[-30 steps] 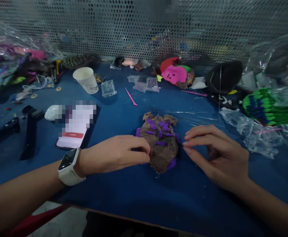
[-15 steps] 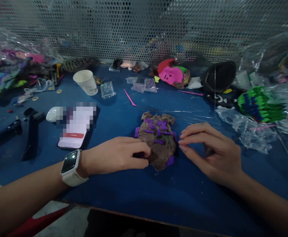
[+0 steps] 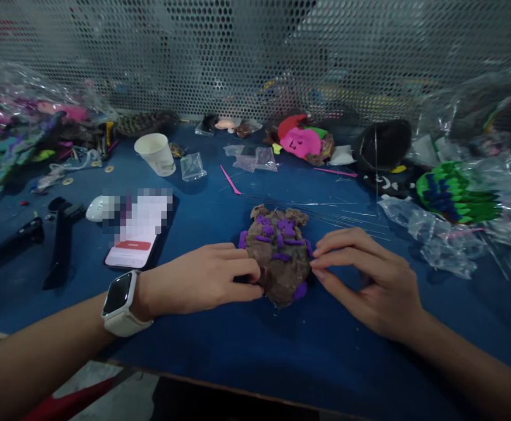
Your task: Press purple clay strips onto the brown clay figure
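A lumpy brown clay figure (image 3: 284, 275) lies flat on the blue table, with purple clay strips and patches over its upper part and edges. My left hand (image 3: 207, 275), with a white-banded watch on the wrist, is closed at the figure's lower left edge; thumb and forefinger pinch there. On the other side, my right hand (image 3: 365, 280) has its thumb and fingertips drawn together against the right edge, by a purple strip. Any small bit between the right fingertips is too small to make out.
A phone (image 3: 139, 234), a white mouse-like object (image 3: 100, 208) and black-handled tools (image 3: 58, 245) lie left. A paper cup (image 3: 156, 155), small plastic bags (image 3: 193, 167) and a pink stick (image 3: 231, 180) are behind. Thin wires (image 3: 347, 213) and a green clay piece (image 3: 457, 193) lie right.
My right fingertips have come slightly left, from just beside the figure to its right edge. My left hand keeps its pinch at the left edge. The view has shifted a little.
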Tool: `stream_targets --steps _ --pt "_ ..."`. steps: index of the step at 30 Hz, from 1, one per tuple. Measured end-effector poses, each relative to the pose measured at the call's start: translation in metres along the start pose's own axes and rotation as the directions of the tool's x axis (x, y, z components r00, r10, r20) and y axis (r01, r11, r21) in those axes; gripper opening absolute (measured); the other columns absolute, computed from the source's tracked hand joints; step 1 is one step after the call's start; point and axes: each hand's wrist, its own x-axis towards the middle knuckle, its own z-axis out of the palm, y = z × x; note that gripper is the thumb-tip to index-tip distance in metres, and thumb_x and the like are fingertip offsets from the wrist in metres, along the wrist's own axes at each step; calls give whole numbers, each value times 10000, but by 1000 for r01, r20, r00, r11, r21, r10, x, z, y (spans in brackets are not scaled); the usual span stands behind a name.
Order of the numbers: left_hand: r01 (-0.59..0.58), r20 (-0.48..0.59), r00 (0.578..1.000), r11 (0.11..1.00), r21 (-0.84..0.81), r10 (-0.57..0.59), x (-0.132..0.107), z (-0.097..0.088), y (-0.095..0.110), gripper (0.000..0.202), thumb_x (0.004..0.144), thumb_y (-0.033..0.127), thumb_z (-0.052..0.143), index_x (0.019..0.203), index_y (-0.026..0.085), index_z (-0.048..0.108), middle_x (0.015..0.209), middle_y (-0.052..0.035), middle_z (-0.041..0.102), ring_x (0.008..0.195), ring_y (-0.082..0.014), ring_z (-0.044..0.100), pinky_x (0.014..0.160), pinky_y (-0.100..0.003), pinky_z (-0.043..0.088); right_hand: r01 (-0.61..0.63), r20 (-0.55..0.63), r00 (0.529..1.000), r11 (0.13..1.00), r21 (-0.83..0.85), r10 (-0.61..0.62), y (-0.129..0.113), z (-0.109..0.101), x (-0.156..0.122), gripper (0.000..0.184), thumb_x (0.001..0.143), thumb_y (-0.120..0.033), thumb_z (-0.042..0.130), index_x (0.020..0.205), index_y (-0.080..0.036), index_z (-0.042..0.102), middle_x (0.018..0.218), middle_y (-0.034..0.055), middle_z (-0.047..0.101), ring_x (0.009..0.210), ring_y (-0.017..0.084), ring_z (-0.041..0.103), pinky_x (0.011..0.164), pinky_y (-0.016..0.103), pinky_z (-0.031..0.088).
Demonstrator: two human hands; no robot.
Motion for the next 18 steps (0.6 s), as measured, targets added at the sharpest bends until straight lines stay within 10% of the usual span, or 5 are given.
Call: stream_targets --steps 18 --pt "136 42 991 976 -171 -130 -2 0 -9 193 1149 263 621 1150 232 811 1184 -71 801 1076 -221 705 1019 -364 496 362 438 861 917 -169 -259 -45 26 -15 338 1106 -390 730 1365 -186 803 1337 151 803 1305 321 708 1095 481 569"
